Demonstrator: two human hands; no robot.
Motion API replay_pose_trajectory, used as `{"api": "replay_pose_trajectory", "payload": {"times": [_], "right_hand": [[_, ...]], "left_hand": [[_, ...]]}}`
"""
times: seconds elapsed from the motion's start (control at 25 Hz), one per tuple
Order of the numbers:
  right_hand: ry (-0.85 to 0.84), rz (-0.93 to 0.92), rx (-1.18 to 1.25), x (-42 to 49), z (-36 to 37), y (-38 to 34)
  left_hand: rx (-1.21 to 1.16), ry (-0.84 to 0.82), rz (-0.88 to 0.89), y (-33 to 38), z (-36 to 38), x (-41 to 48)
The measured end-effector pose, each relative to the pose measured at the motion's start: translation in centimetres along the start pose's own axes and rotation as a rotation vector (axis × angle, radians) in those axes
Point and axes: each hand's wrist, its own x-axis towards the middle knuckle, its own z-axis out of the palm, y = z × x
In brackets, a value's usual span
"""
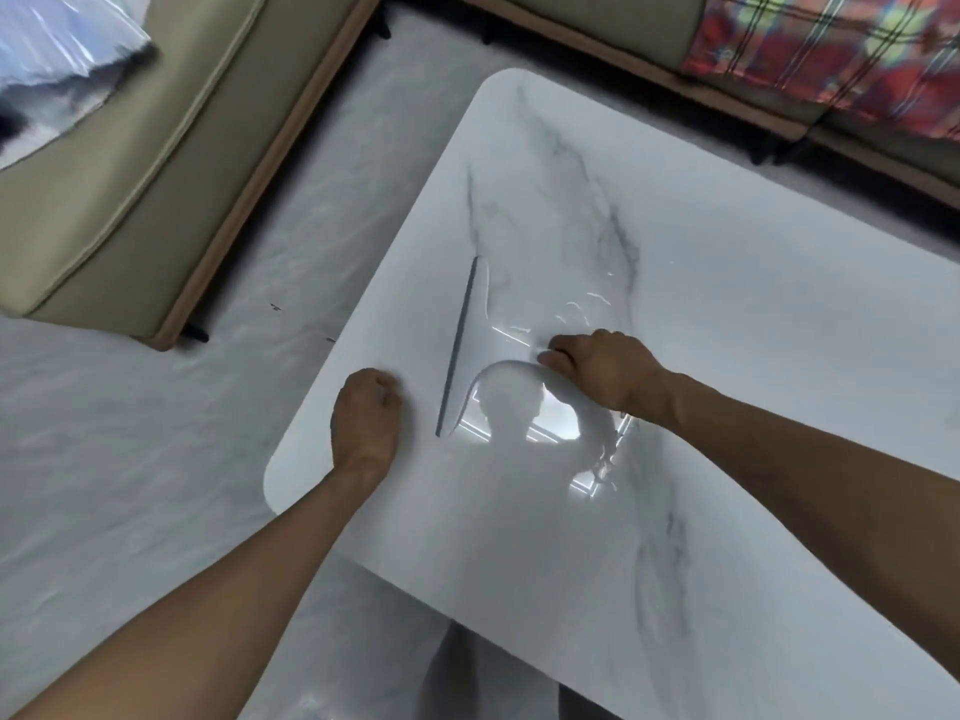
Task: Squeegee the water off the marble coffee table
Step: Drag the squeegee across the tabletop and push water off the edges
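Head view: your right hand (597, 376) is closed around the white squeegee (467, 350); left hand (366, 413), a fist holding nothing, braces the table (727, 304); tilt the blade and water (545, 314) could streak behind.

tabletop: marble table (727, 356) is lying bare ahead and right of my hands | obstacle: my left hand (366, 423) is resting just beside the squeegee blade (457, 350), blocking its path | surround: sofas (130, 200) are standing clear beyond floor gap
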Motion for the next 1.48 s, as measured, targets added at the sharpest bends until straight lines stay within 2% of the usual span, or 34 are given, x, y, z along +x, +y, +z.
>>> {"api": "replay_pose_trajectory", "payload": {"times": [0.16,0.24,0.4,0.52,0.68,0.8,0.88,1.08,1.28,1.48], "right_hand": [[-0.027,0.206,0.053,-6.9,-0.5,9.4],[-0.04,0.279,0.026,-10.1,-0.8,12.4],[-0.048,0.357,0.022,-12.3,-4.1,15.0],[0.036,0.305,0.283,-6.5,-7.4,12.5],[0.172,0.203,0.446,7.0,-9.7,6.4],[0.204,0.149,0.482,13.2,-10.1,3.1],[0.177,0.109,0.412,14.1,-9.7,2.5],[0.18,0.093,0.224,8.1,-7.7,6.9],[0.139,0.267,0.17,-4.0,-4.4,14.0],[0.052,0.386,0.087,-14.2,-4.8,16.2]], "left_hand": [[0.071,-0.165,0.101,6.7,4.1,-1.3],[0.202,-0.176,0.141,8.4,5.9,-1.3],[0.465,-0.216,-0.009,8.6,8.3,0.2],[0.555,-0.25,-0.001,7.5,9.0,1.2],[0.619,-0.254,0.047,7.1,9.3,1.9],[0.637,-0.271,0.051,7.1,9.5,2.3],[0.641,-0.274,0.054,7.1,9.4,2.3],[0.662,-0.284,0.051,7.2,9.6,2.4],[0.677,-0.297,0.051,7.4,9.4,2.3],[0.652,-0.281,0.023,8.3,8.7,1.8]]}}
